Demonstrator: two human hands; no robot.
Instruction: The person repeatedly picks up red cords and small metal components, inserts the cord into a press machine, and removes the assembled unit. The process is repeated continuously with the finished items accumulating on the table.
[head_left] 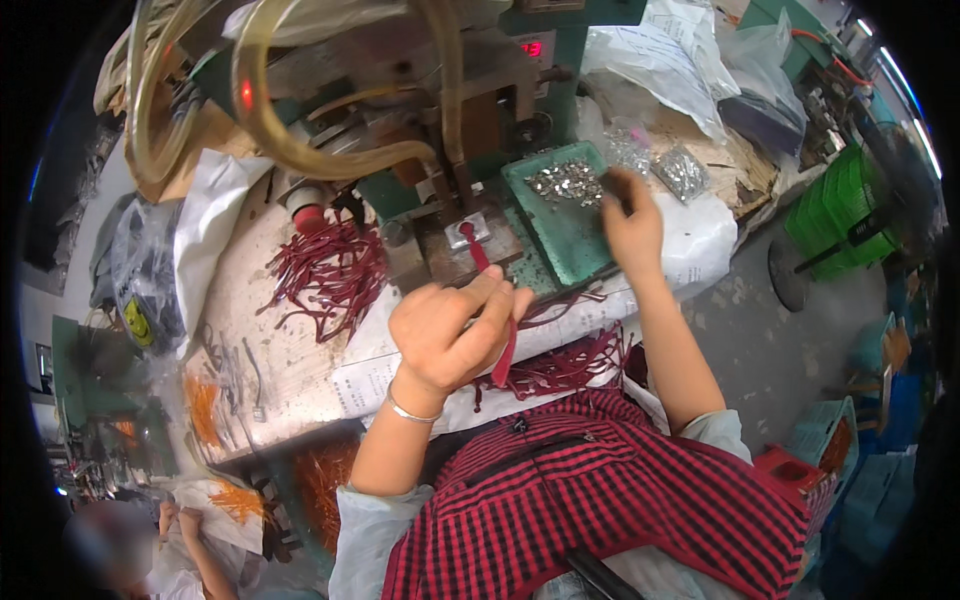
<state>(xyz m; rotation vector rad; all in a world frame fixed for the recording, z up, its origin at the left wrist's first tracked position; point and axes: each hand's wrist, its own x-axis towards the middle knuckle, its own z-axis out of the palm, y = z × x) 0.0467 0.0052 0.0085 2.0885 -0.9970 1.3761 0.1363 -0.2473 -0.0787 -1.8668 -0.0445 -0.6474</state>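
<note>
Here, red straps [330, 270] on worktop [300, 385], floor [735, 320] alongside.

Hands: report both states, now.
Left hand: closed, pinching a dark red strap.
Right hand: partly curled beside the green tray; whether it holds anything cannot be told.

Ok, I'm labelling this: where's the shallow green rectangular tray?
In the head view, the tray lies just above and right of centre, the right hand at its right edge.
</note>
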